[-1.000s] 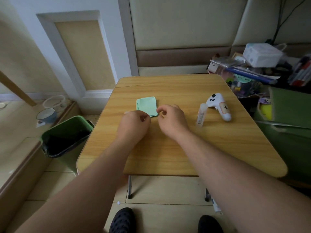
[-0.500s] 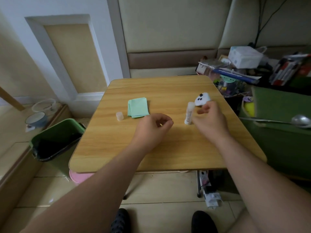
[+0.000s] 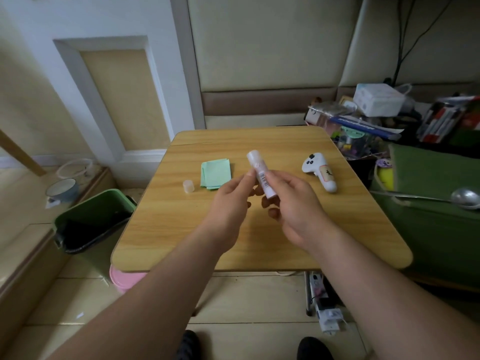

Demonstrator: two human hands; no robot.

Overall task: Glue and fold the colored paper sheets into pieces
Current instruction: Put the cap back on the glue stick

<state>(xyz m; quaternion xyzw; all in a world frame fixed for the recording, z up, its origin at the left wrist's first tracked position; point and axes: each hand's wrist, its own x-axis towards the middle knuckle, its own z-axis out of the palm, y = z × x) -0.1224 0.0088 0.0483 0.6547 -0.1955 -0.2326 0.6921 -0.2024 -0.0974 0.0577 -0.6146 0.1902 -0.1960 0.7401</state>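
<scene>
A white glue stick [image 3: 260, 172] is lifted above the wooden table [image 3: 337, 229], tilted with its top pointing away. My right hand [image 3: 291, 206] grips its lower half. My left hand [image 3: 231, 201] is at its left side, thumb touching the tube. Folded light green paper sheets [image 3: 215, 173] lie flat on the table beyond my left hand. A small translucent cap [image 3: 188, 186] stands on the table to the left of the paper.
A white hand-held device [image 3: 320, 172] lies at the table's right. A green bin [image 3: 91, 219] stands left of the table, a pink tub [image 3: 124, 278] under its front corner. Cluttered boxes and a green bag with a ladle [image 3: 465, 198] crowd the right.
My right hand reached right to the glue stick, picked it up and brought it to the middle. My left hand left the cap on the table and came to the tube.
</scene>
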